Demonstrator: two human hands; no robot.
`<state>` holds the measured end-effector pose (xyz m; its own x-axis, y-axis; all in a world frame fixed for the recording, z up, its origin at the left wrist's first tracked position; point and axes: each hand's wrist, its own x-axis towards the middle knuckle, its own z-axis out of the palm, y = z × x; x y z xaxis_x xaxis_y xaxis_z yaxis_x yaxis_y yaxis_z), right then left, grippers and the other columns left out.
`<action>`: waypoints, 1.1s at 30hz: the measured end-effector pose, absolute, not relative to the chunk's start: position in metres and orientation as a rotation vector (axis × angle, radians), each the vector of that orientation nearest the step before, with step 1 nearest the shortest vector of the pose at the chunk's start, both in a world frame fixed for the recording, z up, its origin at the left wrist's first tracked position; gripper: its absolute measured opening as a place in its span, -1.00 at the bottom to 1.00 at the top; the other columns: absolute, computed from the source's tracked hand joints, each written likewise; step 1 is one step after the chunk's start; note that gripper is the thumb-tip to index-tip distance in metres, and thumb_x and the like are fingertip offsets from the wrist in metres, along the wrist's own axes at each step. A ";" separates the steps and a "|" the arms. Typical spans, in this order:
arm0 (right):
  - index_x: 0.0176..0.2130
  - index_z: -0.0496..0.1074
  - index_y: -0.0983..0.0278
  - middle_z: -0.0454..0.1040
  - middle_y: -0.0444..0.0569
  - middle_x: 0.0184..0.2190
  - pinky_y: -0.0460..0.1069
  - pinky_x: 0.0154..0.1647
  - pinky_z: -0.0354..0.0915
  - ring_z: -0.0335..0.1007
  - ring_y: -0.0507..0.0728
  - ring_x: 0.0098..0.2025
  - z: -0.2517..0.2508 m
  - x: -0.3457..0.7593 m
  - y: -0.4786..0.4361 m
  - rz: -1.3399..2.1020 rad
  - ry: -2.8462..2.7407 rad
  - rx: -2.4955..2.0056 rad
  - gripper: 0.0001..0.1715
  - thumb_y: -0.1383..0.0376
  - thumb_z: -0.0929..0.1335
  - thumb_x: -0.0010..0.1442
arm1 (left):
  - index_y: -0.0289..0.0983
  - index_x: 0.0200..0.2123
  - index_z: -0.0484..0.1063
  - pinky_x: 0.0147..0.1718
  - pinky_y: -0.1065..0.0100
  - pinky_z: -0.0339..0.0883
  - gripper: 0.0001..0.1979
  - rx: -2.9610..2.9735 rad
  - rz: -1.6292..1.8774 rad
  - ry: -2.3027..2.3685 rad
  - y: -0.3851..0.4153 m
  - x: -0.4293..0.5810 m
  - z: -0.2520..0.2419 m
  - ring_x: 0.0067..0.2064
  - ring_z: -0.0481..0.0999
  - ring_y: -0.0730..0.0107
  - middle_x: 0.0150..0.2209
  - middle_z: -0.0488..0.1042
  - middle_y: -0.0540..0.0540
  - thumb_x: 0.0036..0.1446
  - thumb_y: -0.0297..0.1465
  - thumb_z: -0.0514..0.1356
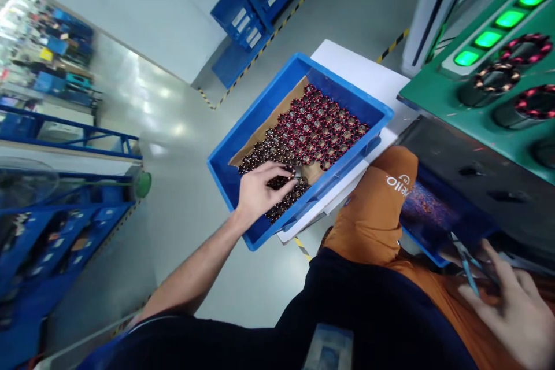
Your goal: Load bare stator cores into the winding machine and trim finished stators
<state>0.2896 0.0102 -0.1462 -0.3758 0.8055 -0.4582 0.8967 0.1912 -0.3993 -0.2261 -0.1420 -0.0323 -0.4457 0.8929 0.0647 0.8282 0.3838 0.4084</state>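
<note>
My left hand (262, 189) reaches into a blue bin (232, 176), thumb and fingers curled round a dark copper-wound stator core (286, 172). Part of that core is hidden by the fingers. Rows of similar ring-shaped stator cores fill the bin; those with red-pink windings (321, 124) lie on the far side, darker copper ones (277, 147) nearer my hand. At the lower right, my right hand (515, 300) holds small cutting pliers (466, 260) with light blue handles, jaws pointing up and left. Motion blurs this hand somewhat.
A green machine top (477, 118) with lit green buttons (488, 39) carries several wound cores on round posts. Below it, a blue tray (433, 208) holds wire scraps. The bin rests on a white surface (359, 69) beside my orange-clad knee. Blue shelving (247, 0) stands beyond.
</note>
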 end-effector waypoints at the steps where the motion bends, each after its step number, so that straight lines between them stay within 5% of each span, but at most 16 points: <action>1: 0.55 -0.18 -0.47 0.42 0.19 0.02 0.33 -0.30 0.41 0.63 0.45 -0.23 -0.145 0.288 0.012 -0.970 2.278 1.658 0.04 -0.27 0.33 0.27 | -0.18 -0.20 0.69 -0.02 0.24 0.53 -0.76 1.540 0.535 2.459 -0.140 -0.226 -0.041 -0.02 0.70 0.28 -0.04 0.70 -0.07 0.31 -0.13 0.38; 7: 0.53 0.01 -0.42 0.43 0.16 -0.01 0.34 -0.30 0.43 0.62 0.42 -0.28 -0.150 0.285 0.015 -1.083 2.168 1.702 0.04 -0.33 0.36 0.18 | -0.11 -0.16 0.71 -0.15 0.26 0.45 -0.80 1.541 0.384 2.385 -0.127 -0.231 -0.074 -0.04 0.66 0.30 -0.01 0.67 0.01 0.32 -0.14 0.37; 15: 0.53 0.22 0.07 0.44 0.06 -0.15 0.24 -0.31 0.49 0.55 0.30 -0.38 -0.138 0.253 0.015 -1.074 2.162 1.586 0.15 -0.35 0.32 0.16 | -0.21 -0.38 0.53 -0.19 0.15 0.37 -0.84 1.471 0.118 2.433 -0.097 -0.231 -0.093 -0.01 0.50 0.06 -0.15 0.56 -0.14 0.11 -0.30 0.43; 20: 0.51 0.25 0.09 0.47 0.06 -0.09 0.17 -0.31 0.49 0.54 0.22 -0.39 -0.133 0.239 0.014 -1.111 2.216 1.493 0.09 -0.30 0.34 0.19 | -0.21 -0.09 0.45 -0.20 0.16 0.37 -0.60 1.343 0.086 2.502 -0.096 -0.235 -0.088 -0.11 0.50 0.12 -0.10 0.53 -0.12 0.06 -0.25 0.47; 25: 0.51 0.25 0.10 0.45 0.09 0.01 0.18 -0.12 0.52 0.60 0.27 -0.15 -0.118 0.231 0.004 -1.124 2.247 1.540 -0.06 -0.08 0.33 0.26 | -0.18 0.10 0.40 -0.01 0.11 0.42 -0.45 1.488 0.698 2.486 -0.109 -0.208 -0.038 -0.03 0.52 0.12 0.01 0.49 -0.14 0.15 -0.17 0.49; 30: 0.52 0.24 0.11 0.42 0.07 0.04 0.19 0.04 0.51 0.58 0.24 -0.06 -0.105 0.227 -0.005 -1.168 2.231 1.621 -0.09 0.13 0.35 0.26 | -0.06 -0.07 0.59 -0.07 0.07 0.38 -0.69 1.669 1.434 2.306 -0.078 -0.141 0.008 -0.07 0.50 0.11 -0.16 0.51 -0.08 0.13 -0.36 0.52; 33: 0.50 0.27 0.11 0.40 0.07 0.05 0.19 0.10 0.49 0.56 0.21 -0.06 -0.097 0.232 -0.012 -1.173 2.235 1.652 -0.12 0.18 0.35 0.25 | -0.02 -0.11 0.66 0.02 0.01 0.41 -0.81 1.820 1.513 2.104 -0.022 -0.100 0.015 -0.01 0.51 0.08 -0.08 0.50 -0.12 0.21 -0.36 0.47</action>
